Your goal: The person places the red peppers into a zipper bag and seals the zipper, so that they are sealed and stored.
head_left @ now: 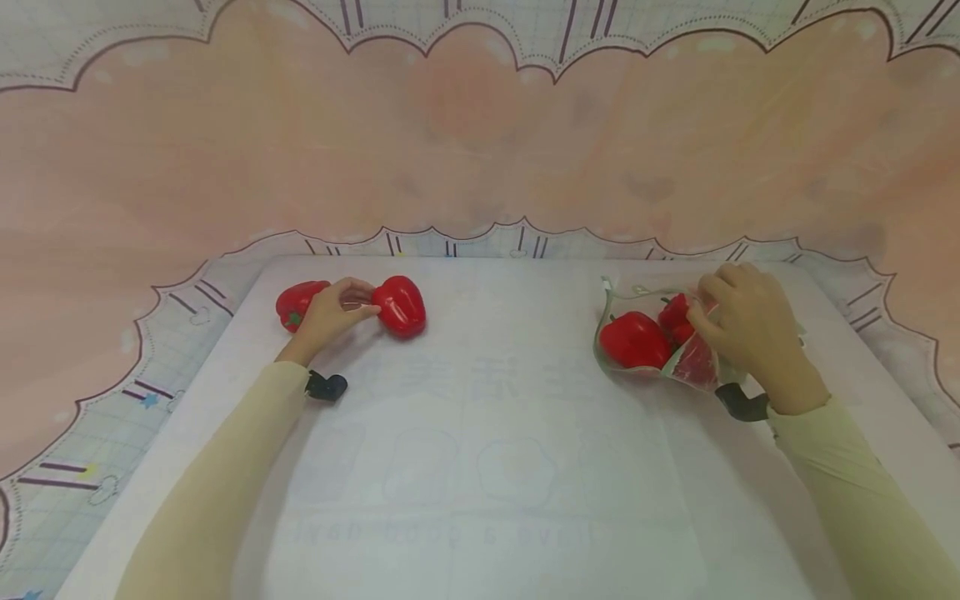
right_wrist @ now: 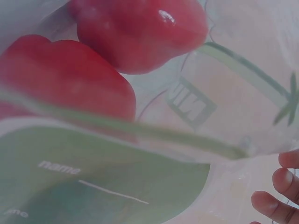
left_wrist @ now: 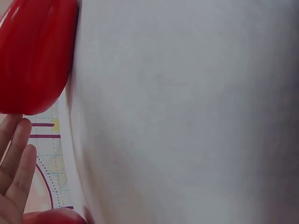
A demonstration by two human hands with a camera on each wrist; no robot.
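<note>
My left hand [head_left: 330, 312] has its thumb and fingertips at the near end of a shiny red bell pepper [head_left: 400, 307] on the white table. In the left wrist view, fairly straight fingers [left_wrist: 18, 158] reach the end of that pepper [left_wrist: 35, 56]; the thumb is out of sight. Another red bell pepper [head_left: 296, 304] lies beside this hand, partly covered by it. On the right, my right hand [head_left: 750, 321] grips the edge of a see-through bag [head_left: 600, 333] with green trim. Inside are red peppers [head_left: 636, 340], two large ones showing in the right wrist view [right_wrist: 140, 32].
The white tabletop [head_left: 480, 400] bears faint printed outlines and lettering. Behind it hangs a peach-coloured cloth [head_left: 480, 150] with a scalloped, checked border. Dark straps [head_left: 326, 386] sit on both wrists. A green label [right_wrist: 93, 177] marks the bag's side.
</note>
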